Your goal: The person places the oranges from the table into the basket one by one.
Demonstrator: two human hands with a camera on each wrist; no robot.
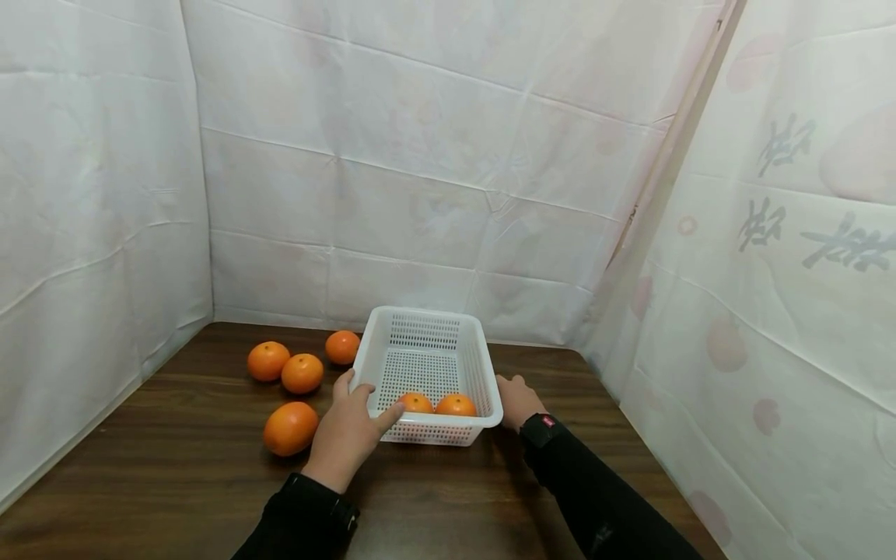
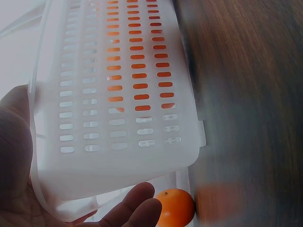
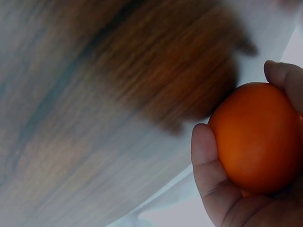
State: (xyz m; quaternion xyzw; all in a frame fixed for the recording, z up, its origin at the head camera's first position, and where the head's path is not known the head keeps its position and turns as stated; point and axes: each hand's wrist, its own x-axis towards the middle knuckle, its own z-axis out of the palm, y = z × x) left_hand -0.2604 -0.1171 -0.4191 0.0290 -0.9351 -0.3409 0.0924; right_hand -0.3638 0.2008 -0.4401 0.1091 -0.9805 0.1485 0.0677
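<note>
A white plastic basket (image 1: 423, 372) with slotted walls stands on the table, two oranges (image 1: 456, 405) inside at its near end. My left hand (image 1: 348, 432) grips the basket's near left corner, thumb over the rim and fingers along the outer side. In the left wrist view, orange colour shows through the slots of the basket wall (image 2: 118, 170). Just right of the basket is my right hand (image 1: 519, 402), low over the table. The right wrist view shows its fingers curled round an orange (image 3: 258, 137), which the head view hides.
Left of the basket, several loose oranges lie on the dark wooden table (image 1: 175, 435): one near the front (image 1: 290, 428), two side by side (image 1: 267, 362), and one close to the basket's left wall (image 1: 342, 348). White printed cloth (image 1: 406, 194) hangs behind and on both sides.
</note>
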